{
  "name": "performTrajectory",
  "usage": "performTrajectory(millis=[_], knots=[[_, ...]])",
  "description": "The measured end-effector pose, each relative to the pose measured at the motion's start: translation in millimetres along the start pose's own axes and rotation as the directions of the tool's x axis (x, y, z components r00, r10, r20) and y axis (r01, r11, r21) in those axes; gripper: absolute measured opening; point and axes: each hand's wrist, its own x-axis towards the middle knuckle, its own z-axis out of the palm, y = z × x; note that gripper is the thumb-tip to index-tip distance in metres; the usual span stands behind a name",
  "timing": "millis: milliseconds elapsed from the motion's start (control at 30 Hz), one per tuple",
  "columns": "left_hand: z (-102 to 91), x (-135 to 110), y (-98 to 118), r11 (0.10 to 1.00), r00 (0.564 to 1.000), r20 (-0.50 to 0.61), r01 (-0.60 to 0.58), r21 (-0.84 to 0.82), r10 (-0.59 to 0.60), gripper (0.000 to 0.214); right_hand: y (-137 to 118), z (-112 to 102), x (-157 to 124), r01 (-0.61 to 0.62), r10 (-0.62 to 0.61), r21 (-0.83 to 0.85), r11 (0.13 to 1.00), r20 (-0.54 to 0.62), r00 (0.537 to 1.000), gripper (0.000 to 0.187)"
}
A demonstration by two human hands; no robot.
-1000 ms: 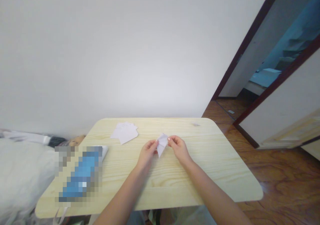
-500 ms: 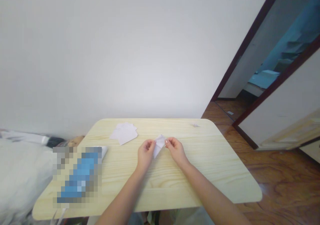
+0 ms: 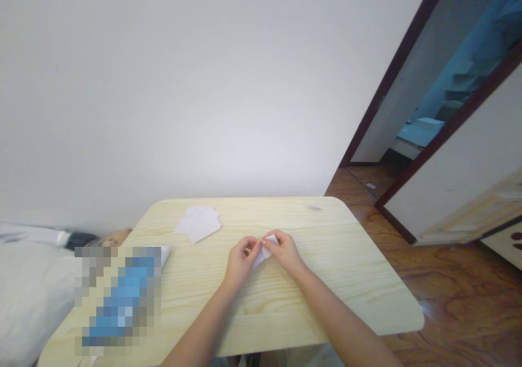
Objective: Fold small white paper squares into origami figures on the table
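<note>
Two hands of mine are close together over the table, and both have hold of one small piece of folded white paper. My left hand is curled, with its thumb and finger pinching the paper on the left side. My right hand is curled too, and it pinches the paper from the right. My fingertips almost meet, or maybe touch; I cannot tell which. My fingers hide some of the paper, so I see one bit below them and one bit above, by my right thumb. The paper is near the middle of the table, right in front of me.

Past my left hand, up near the back, lies a pile of white paper sheets, spread a little. A tiny pale thing sits at the back on the right, too small to make out. Over on the left is a blue thing, all blurred into squares. The plain wall is behind the table.
</note>
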Motion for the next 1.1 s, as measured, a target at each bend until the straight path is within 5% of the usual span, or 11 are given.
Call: performTrajectory(millis=[367, 567, 700, 800, 1100], knots=[[1.3, -1, 1, 1.0, 0.999, 0.021, 0.025, 0.012, -0.026, 0.023, -4, -6, 0, -0.03, 0.034, 0.136, 0.99, -0.032, 0.999, 0.021], [-7.4, 5, -4, 0.992, 0.989, -0.11, 0.089, -0.086, -0.098, 0.024, -1, -25, 12, -0.039, 0.137, 0.319, 0.947, -0.293, 0.946, 0.025], [-11.4, 8, -3, 0.959, 0.977, -0.086, 0.173, -0.225, -0.197, 0.03, 1, -20, 9, -0.171, 0.165, 0.247, 0.954, 0.043, 0.985, 0.042], [-10.7, 9, -4, 0.942, 0.969, -0.095, 0.196, -0.273, -0.23, 0.032, 2, -10, 4, -0.165, 0.104, 0.206, 0.965, 0.281, 0.954, 0.043], [-5.6, 7, -5, 0.926, 0.976, -0.028, 0.197, -0.323, -0.217, 0.029, 13, 5, 5, -0.098, 0.064, 0.163, 0.982, 0.196, 0.978, 0.04]])
